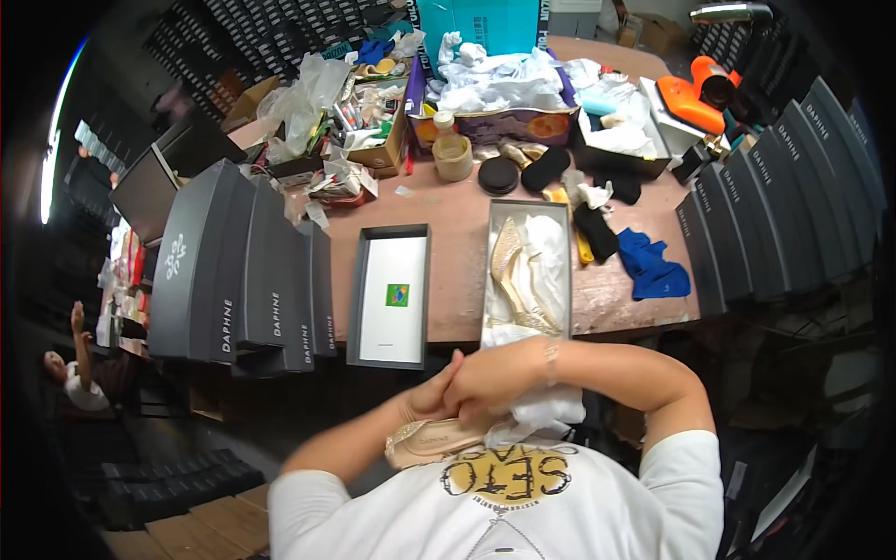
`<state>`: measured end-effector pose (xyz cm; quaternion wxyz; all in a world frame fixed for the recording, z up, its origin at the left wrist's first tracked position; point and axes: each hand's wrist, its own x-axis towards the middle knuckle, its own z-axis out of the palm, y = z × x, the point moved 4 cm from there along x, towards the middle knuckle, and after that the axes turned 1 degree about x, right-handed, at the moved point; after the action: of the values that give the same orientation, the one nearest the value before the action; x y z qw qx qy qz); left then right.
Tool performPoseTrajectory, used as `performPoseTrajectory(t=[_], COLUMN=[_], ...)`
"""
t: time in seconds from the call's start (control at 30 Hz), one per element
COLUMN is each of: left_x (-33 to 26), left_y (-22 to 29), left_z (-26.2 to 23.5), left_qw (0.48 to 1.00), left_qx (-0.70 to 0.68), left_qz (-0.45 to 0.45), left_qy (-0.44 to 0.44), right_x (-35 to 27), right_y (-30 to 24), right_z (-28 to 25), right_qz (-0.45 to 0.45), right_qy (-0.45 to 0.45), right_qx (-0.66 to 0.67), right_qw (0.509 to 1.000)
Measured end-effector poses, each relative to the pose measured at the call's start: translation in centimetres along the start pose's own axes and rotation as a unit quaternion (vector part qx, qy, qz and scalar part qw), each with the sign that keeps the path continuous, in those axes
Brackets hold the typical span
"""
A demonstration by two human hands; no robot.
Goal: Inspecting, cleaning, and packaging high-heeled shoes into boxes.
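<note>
Close to my chest I hold a gold high-heeled shoe [434,442], its beige insole facing up. My left hand [432,396] is closed at the shoe's upper part, its thumb pointing up. Over it lies my right hand [493,375], with curled fingers against the shoe; their tips are partly hidden. White tissue paper [546,411] hangs beneath my right wrist. Just beyond my hands, a grey shoebox [568,233] holds a second gold shoe [509,266], lying on its side among white paper. To its left lies a grey box part [354,299] with a white inside and a small green sticker.
Dark shoeboxes stand in rows at left [201,271] and right [747,219]. A blue cloth [651,266], black pads [546,169], a round black tin [497,175] and a jar [453,159] lie beyond. Cluttered boxes and an orange tool [691,104] line the back.
</note>
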<state>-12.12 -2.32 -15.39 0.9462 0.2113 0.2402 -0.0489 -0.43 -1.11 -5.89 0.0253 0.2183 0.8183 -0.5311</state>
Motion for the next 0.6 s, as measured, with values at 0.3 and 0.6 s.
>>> performPoseTrajectory(t=[0.3, 0.6], left_x=[-0.5, -0.7], left_y=[1.8, 3.2], left_z=[-0.7, -1.8], left_qw=[0.95, 0.946], left_qx=[-0.069, -0.287], left_qz=[0.285, 0.148], left_qy=[0.11, -0.009], right_x=[-3.7, -7.2], right_y=[1.7, 8.5], right_z=[0.3, -1.0], right_qz=[0.151, -0.068], right_qy=[0.526, 0.651], right_qx=[-0.059, 0.492], right_qw=[0.835, 0.574])
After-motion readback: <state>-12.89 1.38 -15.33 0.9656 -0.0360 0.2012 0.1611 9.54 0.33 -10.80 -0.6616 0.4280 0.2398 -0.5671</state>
